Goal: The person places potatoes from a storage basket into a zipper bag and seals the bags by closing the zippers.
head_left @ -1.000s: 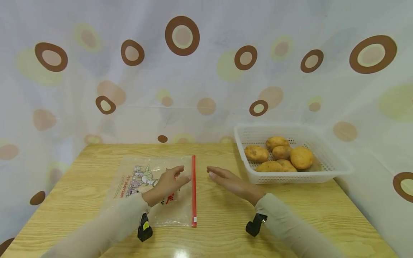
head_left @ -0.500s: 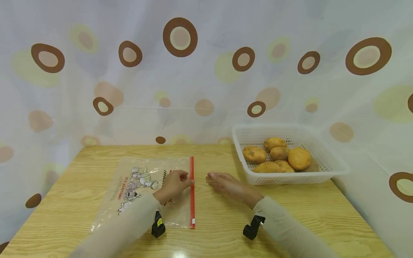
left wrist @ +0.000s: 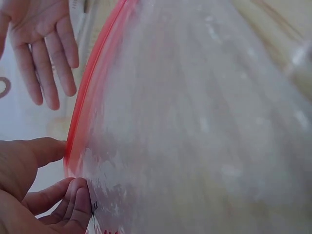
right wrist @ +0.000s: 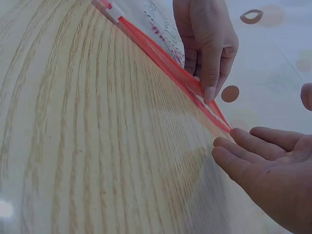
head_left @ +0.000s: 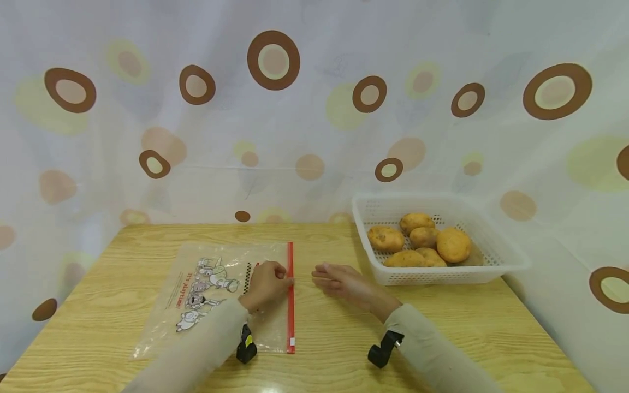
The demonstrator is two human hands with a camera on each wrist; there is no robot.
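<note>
A clear plastic zipper bag with cartoon animals printed on it lies flat on the table, its red zip edge facing right. My left hand is over the bag and pinches the upper layer at this red edge between thumb and curled fingers. In the right wrist view the red strip shows a narrow gap between its two sides near the left thumb. A white slider sits at the strip's near end. My right hand hovers right of the edge, fingers straight, holding nothing.
A white perforated basket holding several potatoes stands at the back right of the wooden table. A curtain with brown rings hangs behind the table.
My left hand has come down and right from above the bag onto its red edge and now pinches it. The right hand has stayed nearly in place, tilting slightly.
</note>
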